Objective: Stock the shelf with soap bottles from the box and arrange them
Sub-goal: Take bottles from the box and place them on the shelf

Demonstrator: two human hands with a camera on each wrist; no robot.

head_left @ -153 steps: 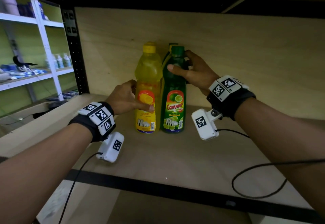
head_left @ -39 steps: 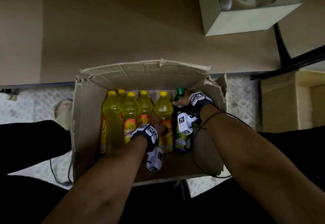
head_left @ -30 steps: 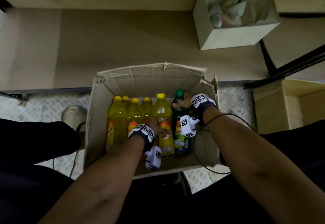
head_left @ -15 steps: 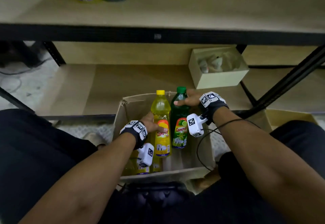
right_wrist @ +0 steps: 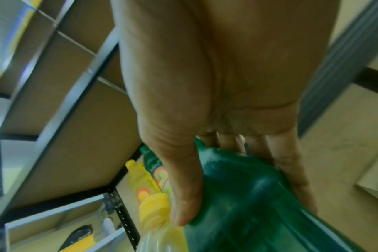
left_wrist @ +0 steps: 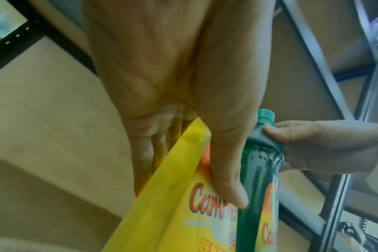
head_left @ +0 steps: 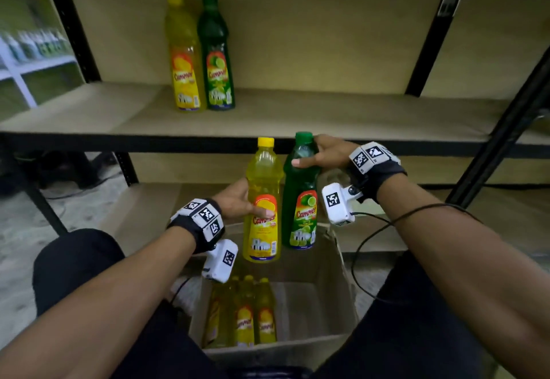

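Note:
My left hand (head_left: 238, 200) grips a yellow soap bottle (head_left: 263, 200) around its label, thumb across the front (left_wrist: 227, 170). Beside it my right hand (head_left: 323, 152) grips a green soap bottle (head_left: 300, 197) at the shoulder just under the cap (right_wrist: 248, 187). Both bottles are upright, side by side, held in the air above the cardboard box (head_left: 336, 295) and just below the shelf's front edge (head_left: 148, 140). On the shelf board at the back stand a yellow bottle (head_left: 184, 60) and a green bottle (head_left: 215, 57), touching. Three yellow bottles (head_left: 247, 316) remain visible in the box.
Black metal uprights (head_left: 71, 21) frame the shelf on the left and right (head_left: 434, 30). The shelf board (head_left: 327, 116) stretches wide to the right of the two standing bottles. A lower shelf board (head_left: 143, 209) lies behind the box. Cables hang from my right wrist (head_left: 366, 238).
Both hands have lifted the yellow and green bottles out of the box and up towards the shelf edge. My view has tilted up, so the two shelved bottles now show fully.

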